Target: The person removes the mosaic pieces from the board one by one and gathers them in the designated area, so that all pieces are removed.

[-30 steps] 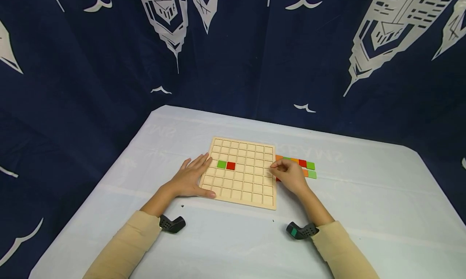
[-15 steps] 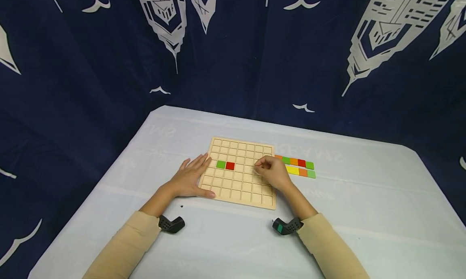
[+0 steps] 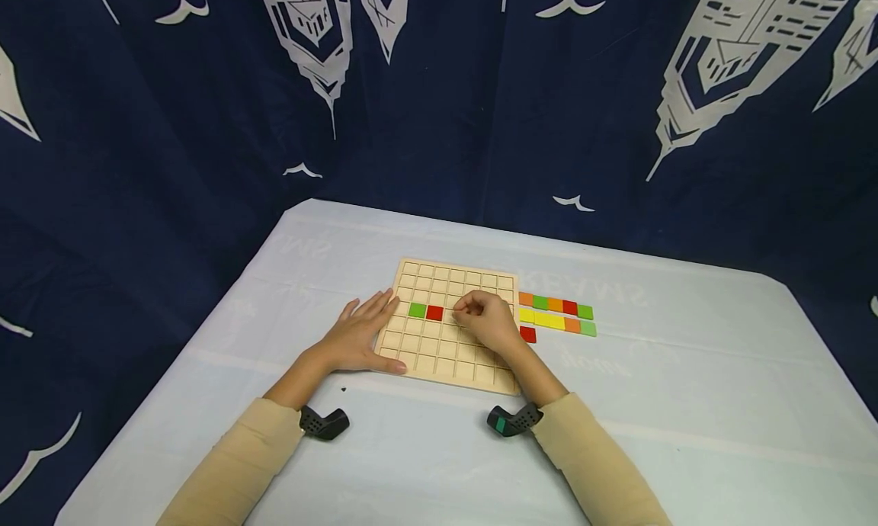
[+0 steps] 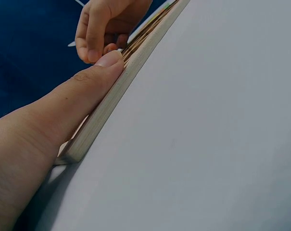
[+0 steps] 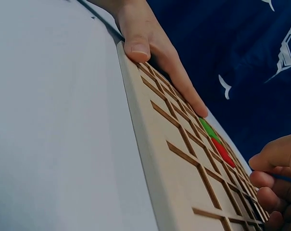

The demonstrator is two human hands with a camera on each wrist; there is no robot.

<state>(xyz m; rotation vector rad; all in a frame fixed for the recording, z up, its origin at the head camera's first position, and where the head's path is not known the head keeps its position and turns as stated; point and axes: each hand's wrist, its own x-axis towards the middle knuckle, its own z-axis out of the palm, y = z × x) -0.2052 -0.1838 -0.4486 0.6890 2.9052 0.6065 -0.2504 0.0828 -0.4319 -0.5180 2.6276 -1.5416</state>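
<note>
A wooden grid board (image 3: pixel 446 343) lies on the table. My left hand (image 3: pixel 360 335) rests on its left side with fingers straight, the thumb on the near edge. Two square tiles sit side by side in the grid, a green tile (image 3: pixel 417 310) and a red tile (image 3: pixel 434 313). Just right of the red one, my right hand (image 3: pixel 488 320) is low over the board, thumb and forefinger pinching a small tile that the fingers hide; its colour does not show. In the right wrist view, that hand's curled fingers (image 5: pixel 268 183) come close to the red tile.
Right of the board lie two rows of tiles: one of orange, green and red (image 3: pixel 570 307), the other of yellow (image 3: pixel 549 320), orange and light green. A single red tile (image 3: pixel 527 335) lies below them. A dark blue patterned cloth (image 3: pixel 439 129) hangs behind the table.
My right hand has moved left from the board's right edge to just beside the red tile in the grid, uncovering the loose tiles. The left hand stays in place.
</note>
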